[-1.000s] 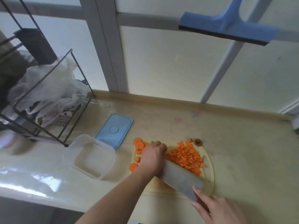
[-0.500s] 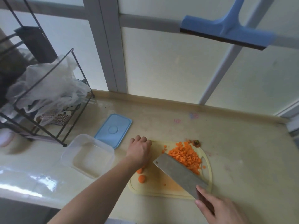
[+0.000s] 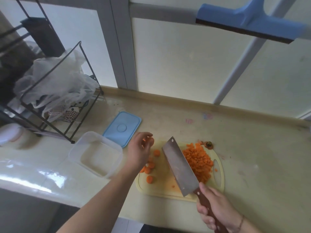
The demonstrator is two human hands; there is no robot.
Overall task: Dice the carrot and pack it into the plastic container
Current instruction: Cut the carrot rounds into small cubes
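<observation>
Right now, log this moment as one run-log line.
stage: dicing | right hand: grips cleaver | left hand: over carrot slices | diced pile: on cutting board | container: empty | lid: off

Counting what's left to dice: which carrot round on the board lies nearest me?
The lone carrot round by the cutting board's near-left corner; the other rounds lie farther up.

Diced carrot (image 3: 197, 161) heaped right of empty plastic container (image 3: 96, 153)
</observation>
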